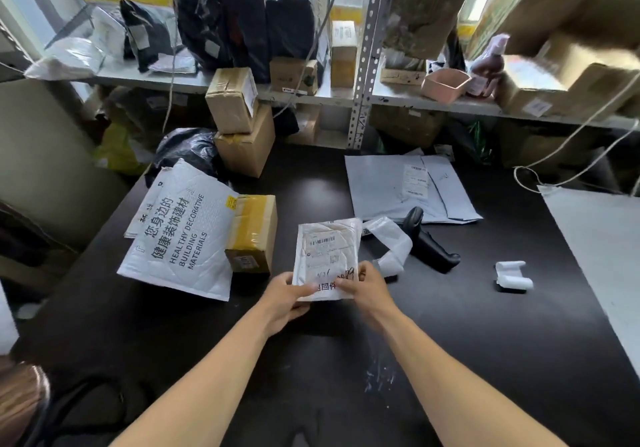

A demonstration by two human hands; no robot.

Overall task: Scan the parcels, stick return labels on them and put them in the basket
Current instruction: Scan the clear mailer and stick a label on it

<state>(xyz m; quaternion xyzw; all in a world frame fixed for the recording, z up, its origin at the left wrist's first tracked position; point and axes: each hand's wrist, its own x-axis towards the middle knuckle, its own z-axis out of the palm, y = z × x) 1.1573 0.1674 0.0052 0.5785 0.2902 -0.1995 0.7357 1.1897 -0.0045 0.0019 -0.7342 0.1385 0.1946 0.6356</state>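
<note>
At the near middle of the black tabletop [311, 360], we hold a small white padded parcel [327, 256] by its near edge. Our left hand [289, 296] pinches the near left corner with thumb on top, and our right hand [369, 287] pinches the near right side, fingers curled onto the return label [329, 286] with its red print.

We judge the sticking step is in hand. To do it well, we should press the label flat from its middle outward, keep it off the barcode on the shipping label above, and hold the parcel against the tabletop so it does not slide.

On the tabletop we count:
- one barcode scanner [427, 242], lying at two o'clock of the parcel, just beside a curling strip of label backing [391, 242];
- one small white label roll [514, 275] at three o'clock, well apart;
- one large white padded mailer [183, 232] at nine o'clock, seemingly with another beneath it;
- one tape-wrapped carton [252, 235] between that mailer and our parcel;
- two stacked cartons [239, 124] at eleven o'clock;
- two overlapping grey mailers [398, 187] at one o'clock.

We see no basket.
</note>
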